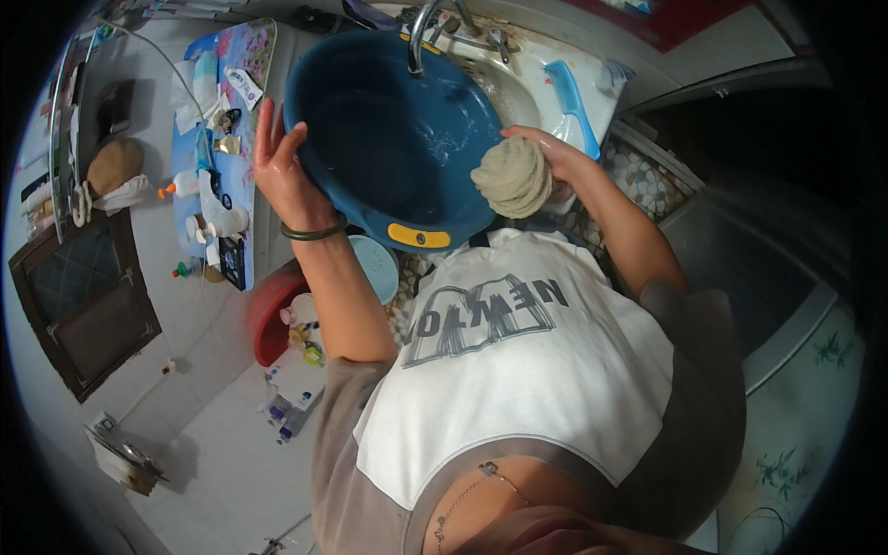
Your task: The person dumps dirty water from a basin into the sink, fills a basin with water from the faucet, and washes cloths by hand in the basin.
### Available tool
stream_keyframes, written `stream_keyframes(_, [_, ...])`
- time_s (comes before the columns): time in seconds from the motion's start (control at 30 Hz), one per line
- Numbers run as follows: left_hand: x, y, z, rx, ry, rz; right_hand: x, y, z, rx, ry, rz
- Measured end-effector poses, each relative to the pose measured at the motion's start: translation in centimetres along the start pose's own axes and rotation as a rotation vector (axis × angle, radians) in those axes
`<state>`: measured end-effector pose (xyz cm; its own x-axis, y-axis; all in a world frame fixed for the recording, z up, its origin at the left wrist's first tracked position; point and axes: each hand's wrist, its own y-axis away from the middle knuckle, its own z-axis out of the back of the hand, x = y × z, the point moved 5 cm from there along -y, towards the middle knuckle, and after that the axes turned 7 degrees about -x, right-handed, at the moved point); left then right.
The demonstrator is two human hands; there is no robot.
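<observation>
A large blue plastic basin (388,149) with yellow handle pads rests over the washbasin, under the chrome faucet (416,41). Some clear water shows inside it. My left hand (288,163), wearing a dark bangle, is against the basin's left rim, its fingers spread and thumb raised. In my right hand (555,156) is a wound-up bundle of beige cloth (515,179), held just at the basin's right rim. The bundle hides part of that hand's fingers.
A blue comb (572,104) lies on the white washbasin (534,73). Left of the basin, a floral-topped surface (257,62) carries a tube (243,87) and several bottles. Below are a red tub (267,333) and a light blue round plastic item (374,267).
</observation>
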<state>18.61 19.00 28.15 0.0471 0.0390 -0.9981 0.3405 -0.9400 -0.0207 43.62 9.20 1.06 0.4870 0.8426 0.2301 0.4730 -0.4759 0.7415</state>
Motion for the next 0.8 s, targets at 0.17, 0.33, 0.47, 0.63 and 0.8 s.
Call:
stream_keyframes(0.17, [6.0,-0.6,6.3,-0.111,-0.075,0.127,1.5,-0.1,2.3,-0.059,0.056,0.143])
stream_keyframes(0.33, [11.1,-1.2,7.7,-0.181,0.156,0.268,2.4,0.5,3.0,-0.132,0.086,0.169])
stream_keyframes(0.47, [14.2,-2.1,8.3,-0.161,0.246,0.299,2.9,1.8,3.1,-0.223,0.110,0.229])
stream_keyframes(0.63, [17.7,-3.5,11.0,-0.115,0.311,0.355,3.2,2.4,1.5,-0.260,0.083,0.221])
stream_keyframes(0.8, [18.0,-4.4,12.5,-0.157,0.160,0.262,2.3,3.9,-1.4,-0.411,0.124,0.231])
